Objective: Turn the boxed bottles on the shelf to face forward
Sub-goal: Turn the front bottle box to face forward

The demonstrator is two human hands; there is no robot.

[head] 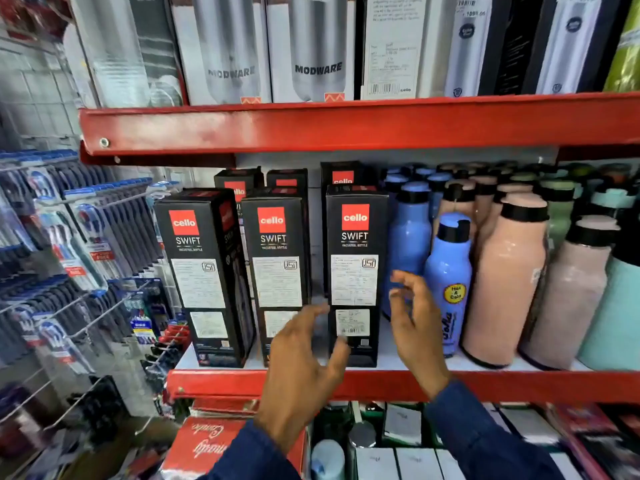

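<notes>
Three black boxed bottles stand upright in the front row of the middle red shelf (485, 384): a left box (204, 275), a middle box (277, 268) and a right box (355, 265), each showing a red logo and white label stickers. More black boxes (239, 183) stand behind them. My left hand (304, 362) hovers with spread fingers in front of the gap between the middle and right box, low down. My right hand (415, 327) is open just right of the right box, in front of a blue bottle (448, 282). Neither hand holds anything.
Loose blue, pink (505, 289) and pale green bottles crowd the shelf to the right of the boxes. The upper shelf carries tall boxed steel bottles (311, 50). A wire rack of toothbrushes (86, 244) hangs at left. Red and white boxes lie on the shelf below.
</notes>
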